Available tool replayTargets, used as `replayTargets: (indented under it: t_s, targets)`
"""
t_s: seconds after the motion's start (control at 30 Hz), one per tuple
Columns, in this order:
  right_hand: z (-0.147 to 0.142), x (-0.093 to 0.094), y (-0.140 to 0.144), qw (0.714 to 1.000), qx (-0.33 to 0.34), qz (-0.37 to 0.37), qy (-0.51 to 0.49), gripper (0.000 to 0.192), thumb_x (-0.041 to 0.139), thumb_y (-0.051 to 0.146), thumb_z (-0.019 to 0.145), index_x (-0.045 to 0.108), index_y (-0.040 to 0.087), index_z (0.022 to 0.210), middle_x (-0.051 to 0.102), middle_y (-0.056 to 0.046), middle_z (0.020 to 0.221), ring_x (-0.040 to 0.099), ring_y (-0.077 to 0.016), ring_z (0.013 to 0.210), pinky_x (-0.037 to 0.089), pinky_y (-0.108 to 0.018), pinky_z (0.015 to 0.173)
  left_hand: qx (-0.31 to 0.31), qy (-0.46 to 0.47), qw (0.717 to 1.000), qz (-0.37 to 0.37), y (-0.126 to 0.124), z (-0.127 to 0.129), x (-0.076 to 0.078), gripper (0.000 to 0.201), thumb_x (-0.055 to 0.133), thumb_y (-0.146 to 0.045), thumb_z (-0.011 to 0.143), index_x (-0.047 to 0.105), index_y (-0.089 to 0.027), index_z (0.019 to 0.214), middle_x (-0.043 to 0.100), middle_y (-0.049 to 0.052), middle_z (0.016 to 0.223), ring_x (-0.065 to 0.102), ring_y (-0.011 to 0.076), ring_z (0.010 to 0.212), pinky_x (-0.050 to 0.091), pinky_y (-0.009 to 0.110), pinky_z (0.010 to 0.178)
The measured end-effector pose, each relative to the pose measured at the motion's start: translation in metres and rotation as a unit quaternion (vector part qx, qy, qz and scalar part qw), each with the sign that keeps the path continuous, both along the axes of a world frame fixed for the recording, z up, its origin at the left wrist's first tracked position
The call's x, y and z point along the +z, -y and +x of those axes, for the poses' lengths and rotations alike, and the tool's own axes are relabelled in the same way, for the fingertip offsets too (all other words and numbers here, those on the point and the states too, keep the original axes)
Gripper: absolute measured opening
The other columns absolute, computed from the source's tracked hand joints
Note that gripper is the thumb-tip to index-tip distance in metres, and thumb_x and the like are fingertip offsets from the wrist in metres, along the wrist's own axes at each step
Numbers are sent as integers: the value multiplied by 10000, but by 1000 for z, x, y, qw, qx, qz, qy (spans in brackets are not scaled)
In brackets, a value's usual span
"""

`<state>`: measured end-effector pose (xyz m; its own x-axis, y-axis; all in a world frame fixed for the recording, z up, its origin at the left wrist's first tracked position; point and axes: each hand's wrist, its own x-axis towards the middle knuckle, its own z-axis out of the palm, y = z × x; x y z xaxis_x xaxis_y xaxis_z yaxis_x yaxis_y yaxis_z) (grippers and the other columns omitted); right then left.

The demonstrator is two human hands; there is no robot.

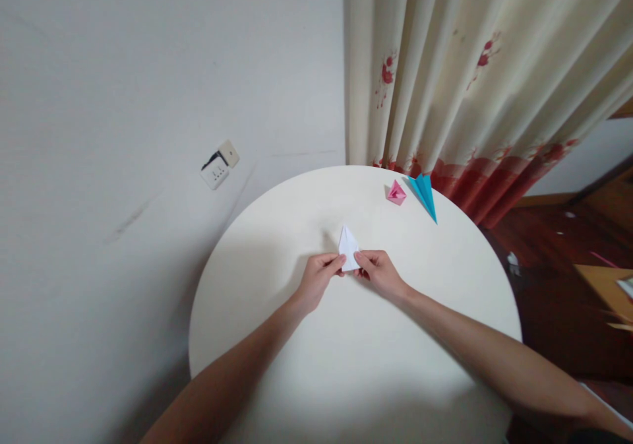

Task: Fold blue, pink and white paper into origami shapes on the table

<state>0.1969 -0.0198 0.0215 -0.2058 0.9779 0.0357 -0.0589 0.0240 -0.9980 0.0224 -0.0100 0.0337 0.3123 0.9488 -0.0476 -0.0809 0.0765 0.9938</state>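
- A person's two bare forearms reach in from the near edge of a round white surface, converging toward its middle, wrists low and close to the top.
- The left hand is curled, its thumb and fingertips pinching the left side of a folded white paper at its near end.
- The right hand mirrors it from the other side, thumb and forefinger pressed together on the paper's right near corner; the remaining fingers are tucked under the palm.
- The white paper, folded to a narrow pointed shape, sits between the two hands, its tip aimed away from the person toward the far side and rising past the fingertips; whether its underside touches the surface cannot be told.
- Well apart from the hands, near the far right rim, lie a small pink folded paper and, just beside it on the right, a blue folded paper with a long point.
- A cream curtain with red flowers hangs behind the surface on the right; a wall socket shows on the white wall at left.
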Motion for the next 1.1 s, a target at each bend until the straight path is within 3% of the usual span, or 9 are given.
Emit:
replayTargets:
  t_s: [0.23,0.5,0.7,0.83,1.1]
  targets:
    - [-1,5,0,999,-45,2,16,463,635,569,830,622,161,611,558,10,548,427,-102,501,294,-251,501,23,-4,1000,-2,-1,1,0,320,696,-425,842,712,-130,717,651,31,675,552,132,642,437,251,631]
    - [-1,10,-1,999,-48,-5,-14,321,710,459,763,679,144,818,605,16,568,494,-102,500,379,-240,508,58,-31,998,-11,1,4,3,360,719,-476,804,736,-118,789,715,66,709,629,155,633,488,259,599]
    - [-1,3,-2,996,-74,18,-36,444,721,376,769,571,165,1129,625,54,556,530,-114,480,429,-244,517,81,11,997,-9,3,7,8,447,790,-391,757,635,-151,1101,751,54,866,698,163,680,559,293,689]
    - [-1,4,-2,996,-79,20,-47,441,717,394,775,538,189,1123,604,73,544,539,-118,474,446,-250,519,83,18,996,-4,4,7,9,484,796,-381,752,548,-189,1120,741,22,821,713,170,691,569,305,712]
    - [-1,4,-1,995,-86,31,-43,373,701,386,786,558,178,1061,600,65,534,508,-107,463,413,-237,498,64,20,998,15,2,7,7,359,763,-377,784,593,-179,1031,729,29,830,702,166,721,573,304,719]
